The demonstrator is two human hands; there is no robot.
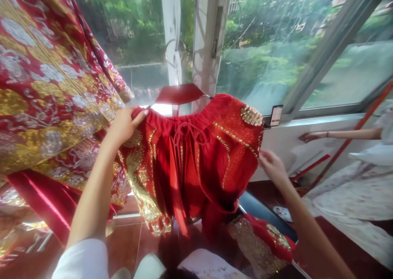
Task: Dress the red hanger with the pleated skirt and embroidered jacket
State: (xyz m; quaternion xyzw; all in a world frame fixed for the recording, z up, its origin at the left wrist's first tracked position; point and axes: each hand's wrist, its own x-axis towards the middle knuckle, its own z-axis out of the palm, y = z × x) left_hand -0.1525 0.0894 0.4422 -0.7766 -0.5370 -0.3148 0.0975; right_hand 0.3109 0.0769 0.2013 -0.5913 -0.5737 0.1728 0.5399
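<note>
A red sequined top (190, 160) with gold beading hangs in front of me on a hanger (179, 94) that has a red centre panel and a wire hook. Its gathered neckline is tied in a thin bow, and the front falls open. My left hand (127, 125) grips the shoulder on the left, thumb over the cloth beside the neckline. At the opposite side, my right hand (272, 166) pinches the edge of the top's right shoulder. One sleeve (260, 238) with gold and sequin trim droops low on the right. What the hanger hook rests on is unclear.
Large red, gold and silver embroidered cloth (61, 86) hangs close on the left. A phone (276, 115) stands on the window ledge (319, 117). At the right, another person's hand (311, 136) extends near a slanted red pole (362, 123). A dark flat surface (260, 213) lies behind the sleeve.
</note>
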